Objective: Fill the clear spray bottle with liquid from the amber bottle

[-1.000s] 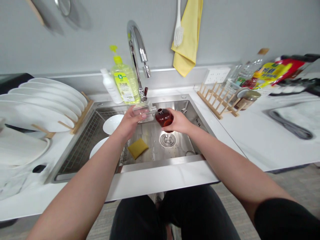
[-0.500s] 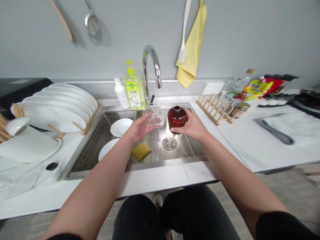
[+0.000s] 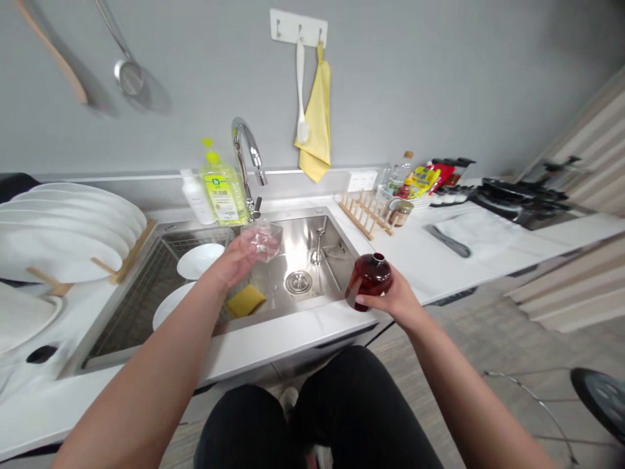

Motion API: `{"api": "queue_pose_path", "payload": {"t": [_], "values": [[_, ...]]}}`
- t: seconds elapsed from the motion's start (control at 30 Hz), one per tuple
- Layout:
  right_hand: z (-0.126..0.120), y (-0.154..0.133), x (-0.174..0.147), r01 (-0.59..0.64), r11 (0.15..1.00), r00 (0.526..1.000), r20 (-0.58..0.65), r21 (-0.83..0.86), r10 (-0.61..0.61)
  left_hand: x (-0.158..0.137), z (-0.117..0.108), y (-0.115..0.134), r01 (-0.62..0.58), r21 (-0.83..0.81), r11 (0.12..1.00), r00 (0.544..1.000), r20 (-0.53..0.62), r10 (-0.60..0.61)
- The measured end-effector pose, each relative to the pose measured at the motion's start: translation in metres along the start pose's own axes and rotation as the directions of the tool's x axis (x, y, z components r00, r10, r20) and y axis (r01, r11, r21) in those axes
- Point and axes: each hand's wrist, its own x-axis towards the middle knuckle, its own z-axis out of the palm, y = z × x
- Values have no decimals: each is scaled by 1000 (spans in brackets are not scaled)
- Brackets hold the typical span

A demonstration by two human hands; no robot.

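Note:
My right hand (image 3: 399,299) grips a dark red glass bottle (image 3: 367,281) with a short narrow neck, its mouth uncovered. The bottle is over the counter's front edge, just right of the sink (image 3: 286,277); whether it touches the counter I cannot tell. Over the sink's right basin, my left hand (image 3: 237,260) is closed around a clear, see-through glass (image 3: 267,242), whose outline is faint. Below that hand lies a yellow sponge (image 3: 245,301) in the basin. A chrome faucet (image 3: 248,153) rises behind the glass.
White plates (image 3: 73,225) stand in a wooden rack at left, and two white bowls (image 3: 200,260) sit in the left basin. Behind are a dish soap bottle (image 3: 222,194) and a white bottle (image 3: 198,198). A small wooden rack (image 3: 368,215) and jar (image 3: 401,213) stand at right.
The view has turned right. My right hand has carried the red bottle out from above the basin to the counter's front edge. My left hand still holds the clear glass over the sink.

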Motion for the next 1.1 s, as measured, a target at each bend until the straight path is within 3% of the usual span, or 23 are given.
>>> {"api": "queue_pose_path", "payload": {"t": [0.2, 0.37, 0.47, 0.57, 0.83, 1.0, 1.1], "values": [[-22, 5, -21, 5, 1000, 1000, -30, -9, -5, -33, 50, 21, -7, 163, 987, 998, -63, 17], [-15, 11, -27, 47, 999, 999, -12, 24, -46, -117, 87, 13, 67, 261, 963, 976, -218, -9], [-5, 13, -30, 77, 995, 997, 7, 61, -77, -169, 93, -2, 144, 361, 921, 944, -329, -19], [5, 15, -33, 94, 991, 995, 26, 90, -97, -203, 92, -10, 192, 462, 866, 921, -389, 4], [13, 26, -37, 33, 981, 996, 80, 190, -49, -220, 90, -14, 194, 642, 742, 919, -384, 91], [12, 29, -38, -2, 989, 995, 99, 146, -13, -220, 91, -19, 269, 751, 603, 899, -420, 123], [12, 32, -38, 0, 992, 996, 85, 123, -11, -220, 91, -20, 291, 766, 574, 886, -442, 140]]}}
